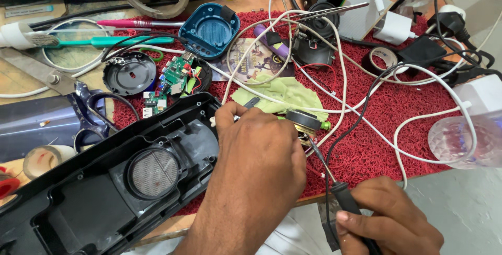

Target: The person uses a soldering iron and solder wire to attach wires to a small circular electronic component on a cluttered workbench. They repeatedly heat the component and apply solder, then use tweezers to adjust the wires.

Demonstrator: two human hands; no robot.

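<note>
Big black shell [104,187] lay open at the bench's front-left corner, round mesh grille [154,172] facing up. Scissors [91,116] sat just beyond it near the left edge. Further back: black round cover [129,72], green boards [175,77], blue housing [209,29], all on the red mat [397,108].

My left hand [259,161] rested on the shell's right end, fingers curled around a small round speaker driver [303,122] at the mat's front edge, pinching it in place. Green cloth [285,94] lay just behind the driver.

My right hand [395,221] was off the bench's front edge, closed on the black iron handle [348,203]. The iron's tip [314,145] touched the driver's lower side. Black cord ran from the handle up across the mat.

White cables [334,77] were tangled mid-mat. Tape roll [384,56] and white charger [395,27] sat toward the back-right; clear faceted dome [465,140] at the right edge.
</note>
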